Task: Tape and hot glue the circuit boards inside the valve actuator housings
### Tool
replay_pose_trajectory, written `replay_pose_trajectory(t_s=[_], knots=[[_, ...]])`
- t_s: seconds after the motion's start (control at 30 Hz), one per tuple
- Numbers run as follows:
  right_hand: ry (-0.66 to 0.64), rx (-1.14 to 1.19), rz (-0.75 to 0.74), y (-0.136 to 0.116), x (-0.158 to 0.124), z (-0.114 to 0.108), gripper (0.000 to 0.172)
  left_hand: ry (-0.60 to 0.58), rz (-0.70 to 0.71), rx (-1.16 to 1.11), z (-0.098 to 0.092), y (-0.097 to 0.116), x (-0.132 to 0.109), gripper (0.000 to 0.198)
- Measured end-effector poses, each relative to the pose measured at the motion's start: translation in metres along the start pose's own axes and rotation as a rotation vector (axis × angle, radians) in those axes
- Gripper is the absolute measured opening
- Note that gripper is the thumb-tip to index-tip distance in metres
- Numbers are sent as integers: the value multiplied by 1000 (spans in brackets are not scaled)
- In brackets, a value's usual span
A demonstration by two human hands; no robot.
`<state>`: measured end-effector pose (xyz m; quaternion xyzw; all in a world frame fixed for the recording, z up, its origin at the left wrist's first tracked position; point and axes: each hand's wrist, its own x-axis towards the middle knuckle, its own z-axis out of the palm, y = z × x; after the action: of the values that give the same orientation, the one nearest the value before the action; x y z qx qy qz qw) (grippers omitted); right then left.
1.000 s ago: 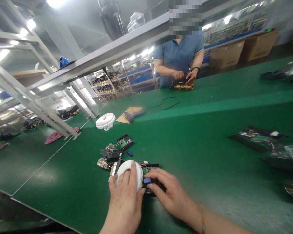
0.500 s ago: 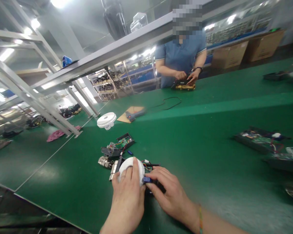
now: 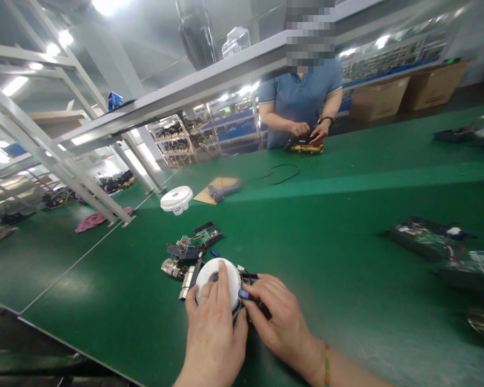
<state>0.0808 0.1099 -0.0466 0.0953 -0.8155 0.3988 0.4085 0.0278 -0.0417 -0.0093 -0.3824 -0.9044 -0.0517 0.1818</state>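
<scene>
My left hand (image 3: 215,328) lies over a white roll of tape (image 3: 204,272), its fingers spread across the top and gripping the edge. Right beside it, my right hand (image 3: 280,314) pinches a small blue cylindrical part (image 3: 244,294) between thumb and fingers, close to the roll's right edge. Beneath the roll is a dark housing with wires, mostly hidden by the roll and hands; a metal fitting (image 3: 187,282) sticks out at its left. Behind it lies a similar open housing (image 3: 185,250) with a green circuit board, and a loose blue cylinder (image 3: 213,252).
White rolls (image 3: 176,198) and a grey handheld tool (image 3: 222,191) on a brown sheet (image 3: 204,196) lie farther back. More open housings (image 3: 423,239) are at right. A co-worker (image 3: 300,102) handles a device across the bench. A metal frame (image 3: 84,193) stands at left.
The white roll now lies flatter, showing more of its top face. My left thumb has moved right, nearer my right hand, which still pinches the blue part.
</scene>
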Motion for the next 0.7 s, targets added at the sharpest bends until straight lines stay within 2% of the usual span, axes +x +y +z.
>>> replay_pose_trajectory(t_s=[0.1,0.23,0.37,0.53,0.7], knots=[[27,9,25,2,1,-1,15,141,39,45,6,-6,-7,66],[23,-3,34,2,3,-3,14,248,93,33,7,-6,-7,46],[38,-16,21,2,4,-3,13,263,111,-2,1,-4,-2,32],[45,-27,26,2,6,-4,13,194,132,-14,0,-6,-2,36],[39,-23,21,2,6,-4,13,252,106,-59,5,-4,-1,38]])
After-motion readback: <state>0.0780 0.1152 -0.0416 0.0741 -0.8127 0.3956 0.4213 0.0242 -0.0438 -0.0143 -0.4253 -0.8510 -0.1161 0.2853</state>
